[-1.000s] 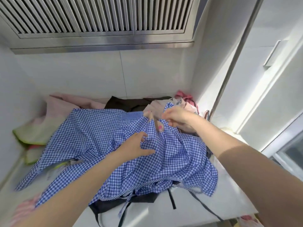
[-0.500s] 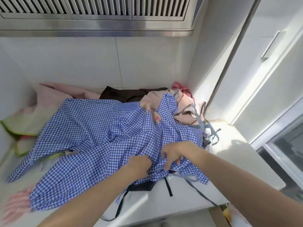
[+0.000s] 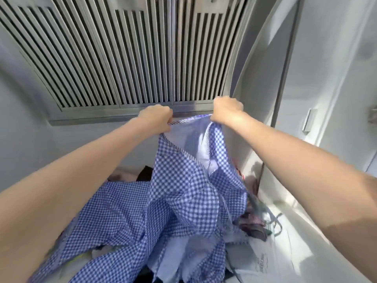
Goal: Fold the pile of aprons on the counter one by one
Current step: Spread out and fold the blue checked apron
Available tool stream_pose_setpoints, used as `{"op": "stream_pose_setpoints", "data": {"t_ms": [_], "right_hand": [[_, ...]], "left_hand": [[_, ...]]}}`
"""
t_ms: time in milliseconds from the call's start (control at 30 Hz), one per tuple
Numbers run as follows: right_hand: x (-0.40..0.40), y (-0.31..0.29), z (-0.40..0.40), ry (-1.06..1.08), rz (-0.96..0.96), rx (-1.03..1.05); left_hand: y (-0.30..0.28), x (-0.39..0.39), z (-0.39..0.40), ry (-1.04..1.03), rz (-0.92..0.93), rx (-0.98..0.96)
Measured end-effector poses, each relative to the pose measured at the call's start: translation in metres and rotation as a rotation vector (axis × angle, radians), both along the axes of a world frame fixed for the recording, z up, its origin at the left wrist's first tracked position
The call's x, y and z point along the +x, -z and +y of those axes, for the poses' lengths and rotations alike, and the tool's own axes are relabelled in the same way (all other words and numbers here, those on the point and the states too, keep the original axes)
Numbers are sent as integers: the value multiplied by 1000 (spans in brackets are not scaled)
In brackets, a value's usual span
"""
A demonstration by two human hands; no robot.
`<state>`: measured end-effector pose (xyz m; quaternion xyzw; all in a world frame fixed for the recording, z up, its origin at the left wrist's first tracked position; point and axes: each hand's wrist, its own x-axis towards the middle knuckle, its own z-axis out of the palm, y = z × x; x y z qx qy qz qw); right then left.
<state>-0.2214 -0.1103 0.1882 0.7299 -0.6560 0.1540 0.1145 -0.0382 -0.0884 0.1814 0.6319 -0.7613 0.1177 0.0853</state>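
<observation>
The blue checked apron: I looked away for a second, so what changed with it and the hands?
Both hands, left hand and right hand, took its striped edge and lifted the blue checked apron toward the vent hood. Its lower part remains on the pile.

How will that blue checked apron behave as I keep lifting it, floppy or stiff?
Probably floppy: the blue checked apron sags in folds below the left hand and right hand. It looks thin and light. Its lower part lies on the pile, so ties there may drag.
</observation>
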Motion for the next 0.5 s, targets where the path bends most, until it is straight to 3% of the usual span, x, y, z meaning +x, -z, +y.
{"op": "stream_pose_setpoints", "data": {"t_ms": [67, 133, 267, 333, 400, 500], "right_hand": [[3, -39, 5, 14, -4, -62], [5, -59, 8, 12, -71, 4], [17, -46, 24, -185, -671, 731], [22, -34, 24, -290, -1038, 886], [22, -34, 13, -299, -1390, 805], [14, -68, 0, -248, -1442, 370]], "left_hand": [[-33, 20, 3, -131, -20, -61], [-60, 38, 6, -241, 45, -56], [-78, 56, 21, -296, 473, 123], [-81, 53, 39, -255, 608, 224], [-87, 45, 42, -155, 855, 284], [-110, 16, 43, 22, 1220, 249]]}}
